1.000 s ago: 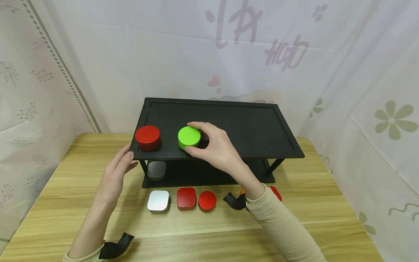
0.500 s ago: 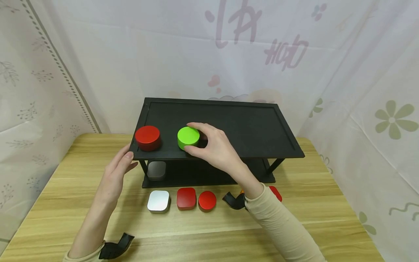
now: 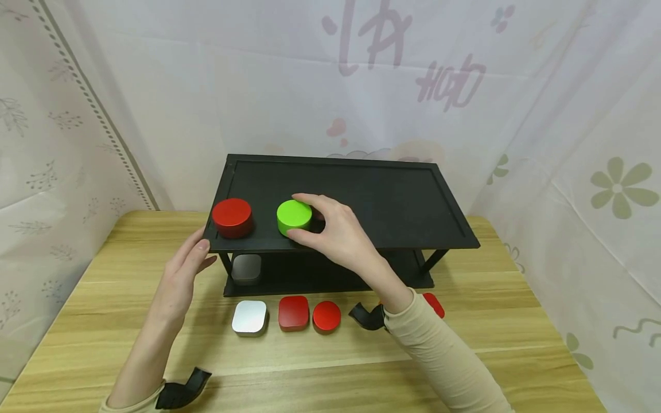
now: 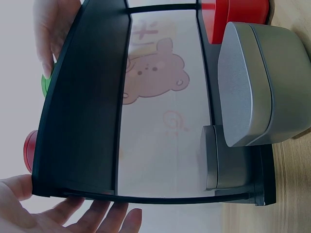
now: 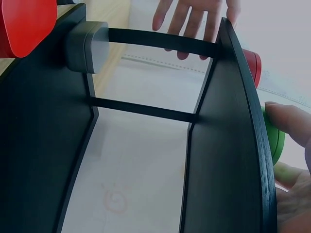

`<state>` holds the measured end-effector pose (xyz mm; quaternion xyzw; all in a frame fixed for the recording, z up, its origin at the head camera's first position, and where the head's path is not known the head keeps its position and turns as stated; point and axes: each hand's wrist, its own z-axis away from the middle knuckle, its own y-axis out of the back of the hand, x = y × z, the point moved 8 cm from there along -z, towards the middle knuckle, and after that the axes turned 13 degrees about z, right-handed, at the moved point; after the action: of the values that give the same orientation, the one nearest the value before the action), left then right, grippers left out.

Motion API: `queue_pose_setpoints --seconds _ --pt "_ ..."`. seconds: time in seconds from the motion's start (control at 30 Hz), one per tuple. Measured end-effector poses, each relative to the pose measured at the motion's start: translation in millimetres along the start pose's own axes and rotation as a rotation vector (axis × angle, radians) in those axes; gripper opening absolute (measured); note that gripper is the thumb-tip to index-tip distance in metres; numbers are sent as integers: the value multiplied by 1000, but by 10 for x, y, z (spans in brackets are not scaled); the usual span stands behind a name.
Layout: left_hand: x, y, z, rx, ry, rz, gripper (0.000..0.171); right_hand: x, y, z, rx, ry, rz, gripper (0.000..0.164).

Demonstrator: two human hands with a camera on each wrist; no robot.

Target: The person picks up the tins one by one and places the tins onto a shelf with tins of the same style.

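Observation:
My right hand (image 3: pixel 335 229) pinches a green round tin (image 3: pixel 293 217) between thumb and fingers, low on the top tier of a black two-tier shelf rack (image 3: pixel 372 195). To its left on that tier stands a red round tin (image 3: pixel 232 218). At the rack's left front corner rests my left hand (image 3: pixel 178 281), thumb near the top edge. In the right wrist view, the left hand's fingers (image 5: pixel 192 24) lie fairly straight along the end of the rack. A silver square tin (image 4: pixel 233 158) stands on the lower tier at the left end.
On the wooden table (image 3: pixel 289 373) before the rack stand a silver square tin (image 3: pixel 250 317), a red square tin (image 3: pixel 293 313) and a red round tin (image 3: pixel 326 316). Another red tin (image 3: pixel 435 304) is partly hidden by the right sleeve. A patterned white cloth (image 3: pixel 289 86) hangs behind.
My right hand has shifted slightly left with the green round tin, closer to the red one on the top tier. The left hand stays at the corner.

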<state>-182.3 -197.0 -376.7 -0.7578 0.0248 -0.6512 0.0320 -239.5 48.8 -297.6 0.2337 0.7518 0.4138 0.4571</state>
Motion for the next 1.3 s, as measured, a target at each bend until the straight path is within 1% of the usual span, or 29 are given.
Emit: queue_pose_setpoints --seconds 0.3,0.67,1.07,1.3 --pt "-1 -2 2 5 4 -13 51 10 -6 4 5 -4 1 61" --pt "-14 4 8 9 22 -26 51 16 -5 19 -14 1 -25 70" --pt "-5 0 0 5 11 12 51 46 62 162 -13 14 -73 72" --pt "-14 1 -3 7 11 0 52 72 114 285 10 43 -95 71"
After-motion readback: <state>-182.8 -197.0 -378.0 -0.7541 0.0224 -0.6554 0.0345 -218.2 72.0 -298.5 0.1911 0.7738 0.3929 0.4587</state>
